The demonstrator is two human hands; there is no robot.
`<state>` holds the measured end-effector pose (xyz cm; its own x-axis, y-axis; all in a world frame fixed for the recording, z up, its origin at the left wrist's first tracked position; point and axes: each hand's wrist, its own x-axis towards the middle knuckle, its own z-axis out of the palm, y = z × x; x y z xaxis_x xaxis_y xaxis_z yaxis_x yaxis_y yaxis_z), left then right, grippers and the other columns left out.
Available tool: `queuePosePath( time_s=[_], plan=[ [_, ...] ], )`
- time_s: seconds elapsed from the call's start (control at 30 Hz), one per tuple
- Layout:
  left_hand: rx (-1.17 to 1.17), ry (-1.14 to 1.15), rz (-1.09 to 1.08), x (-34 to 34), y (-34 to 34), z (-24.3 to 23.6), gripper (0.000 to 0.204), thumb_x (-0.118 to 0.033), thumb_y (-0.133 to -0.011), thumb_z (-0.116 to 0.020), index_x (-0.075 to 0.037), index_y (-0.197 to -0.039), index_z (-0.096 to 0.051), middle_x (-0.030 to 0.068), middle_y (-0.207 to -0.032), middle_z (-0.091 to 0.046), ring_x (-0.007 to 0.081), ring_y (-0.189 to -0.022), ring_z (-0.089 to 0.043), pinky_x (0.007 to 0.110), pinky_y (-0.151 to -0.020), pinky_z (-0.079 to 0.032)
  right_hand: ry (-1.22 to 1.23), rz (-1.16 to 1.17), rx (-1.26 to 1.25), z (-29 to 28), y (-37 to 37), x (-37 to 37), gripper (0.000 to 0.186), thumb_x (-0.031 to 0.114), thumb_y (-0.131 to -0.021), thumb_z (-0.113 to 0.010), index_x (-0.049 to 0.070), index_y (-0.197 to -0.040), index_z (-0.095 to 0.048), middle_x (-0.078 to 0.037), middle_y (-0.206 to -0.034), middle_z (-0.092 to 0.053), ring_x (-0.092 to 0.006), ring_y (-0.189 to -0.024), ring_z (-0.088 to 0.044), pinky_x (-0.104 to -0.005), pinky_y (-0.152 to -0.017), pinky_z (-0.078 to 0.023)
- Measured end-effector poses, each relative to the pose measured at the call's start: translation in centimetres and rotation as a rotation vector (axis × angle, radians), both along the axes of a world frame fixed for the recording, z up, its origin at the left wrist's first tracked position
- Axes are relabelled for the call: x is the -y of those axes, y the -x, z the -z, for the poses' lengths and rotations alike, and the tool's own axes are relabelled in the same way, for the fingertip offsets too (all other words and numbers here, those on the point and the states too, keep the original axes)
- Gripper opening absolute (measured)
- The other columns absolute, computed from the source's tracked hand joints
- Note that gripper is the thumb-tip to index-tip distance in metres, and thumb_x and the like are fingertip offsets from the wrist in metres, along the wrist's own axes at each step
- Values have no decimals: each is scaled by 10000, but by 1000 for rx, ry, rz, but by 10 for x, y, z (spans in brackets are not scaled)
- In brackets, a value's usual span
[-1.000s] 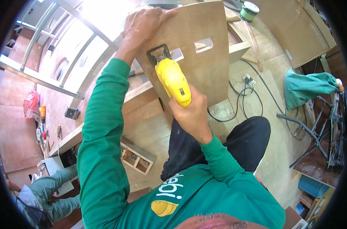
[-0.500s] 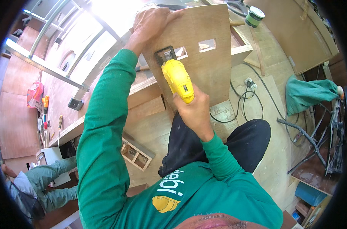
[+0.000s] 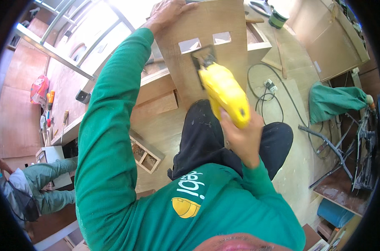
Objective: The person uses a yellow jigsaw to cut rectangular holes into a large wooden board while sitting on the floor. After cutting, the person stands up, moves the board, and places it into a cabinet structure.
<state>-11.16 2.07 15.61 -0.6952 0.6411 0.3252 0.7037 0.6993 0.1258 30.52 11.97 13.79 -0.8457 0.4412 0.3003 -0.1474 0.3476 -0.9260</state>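
Observation:
A plywood panel with two rectangular cutouts leans over a wooden frame. At its upper left edge, my left hand is closed on the panel, fingers over the top. My right hand grips a yellow jigsaw, smeared by motion. The saw's dark base plate lies over the panel just below the left cutout; whether it touches the wood, I cannot tell. My knees are below the panel.
Around me are a metal ladder, hand tools, a small wooden box, a power strip with cords, a green tape roll, cardboard, a green cloth bag and another person's legs at lower left.
The jigsaw and my right hand have moved right, away from the panel's left edge. My left hand and the panel sit higher in the view.

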Motion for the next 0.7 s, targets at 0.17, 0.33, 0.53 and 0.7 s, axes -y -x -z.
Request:
queuePosePath(
  time_s=[0.17, 0.33, 0.53, 0.7],
  plan=[
    [-165, 213, 231, 4, -7, -11, 493, -523, -1131, -404, -207, -1305, -739, 158, -1230, -735, 389, -1063, -731, 535, -895, -573, 179, 132, -29, -39, -70, -39, 241, -36, -931, -724, -28, -1171, -734, -93, -1009, -798, -132, -835, -737, -290, -766, -601],
    [3, 38, -27, -5, -34, -23, 551, -579, -1093, -489, -149, -1320, -749, 191, -1314, -733, 385, -1127, -730, 550, -957, -557, 196, 251, -159, -80, -98, -81, 313, 50, -953, -688, -67, -1243, -705, -147, -1020, -789, -115, -697, -649, -279, -675, -536],
    [55, 27, -67, -9, -30, -4, 649, -699, -1063, -455, -143, -1166, -773, 173, -1143, -766, 345, -1066, -740, 505, -974, -546, 292, 288, -136, -49, -122, -114, 349, 60, -941, -672, -69, -1265, -699, -158, -1020, -786, -127, -676, -637, -275, -680, -515],
    [-10, 97, -100, -3, -61, 19, 711, -760, -1054, -406, -155, -1059, -779, 146, -988, -798, 344, -957, -774, 494, -900, -573, 397, 195, -77, -13, -135, -153, 384, 84, -935, -691, -47, -1295, -683, -157, -1043, -770, -133, -669, -628, -285, -623, -527]
  ],
)
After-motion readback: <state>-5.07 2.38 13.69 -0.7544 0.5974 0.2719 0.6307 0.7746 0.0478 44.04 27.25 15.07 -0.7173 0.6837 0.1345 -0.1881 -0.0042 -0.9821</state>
